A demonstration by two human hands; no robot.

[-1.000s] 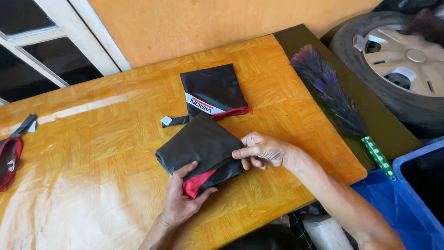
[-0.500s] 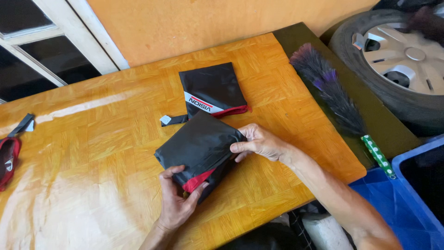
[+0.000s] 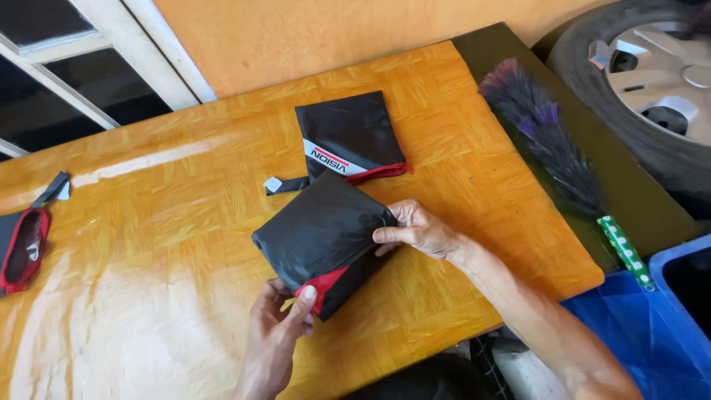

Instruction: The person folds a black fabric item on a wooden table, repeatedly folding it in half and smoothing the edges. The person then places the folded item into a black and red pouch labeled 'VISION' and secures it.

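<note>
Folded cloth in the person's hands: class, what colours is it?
Black, with red trim at its lower corner; the head view shows the folded cloth best.

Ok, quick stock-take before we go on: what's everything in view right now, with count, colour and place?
Folded cloth bundle: one, black with red edge, table centre, held by both hands.
Flat pouch: one, black with white-and-red label and red trim, just behind the bundle.
Small strap with tag: one, black, left of the pouch.
Red-edged item: one, red and black, table's left edge.
Table: one, orange wood.
Feather duster: one, purple-black, green spotted handle, on dark board to the right.
Tyre with hubcap: one, top right.
Crate: one, blue, bottom right.
Left hand: pinches the bundle's red corner.
Right hand: presses the bundle's right side.
</note>
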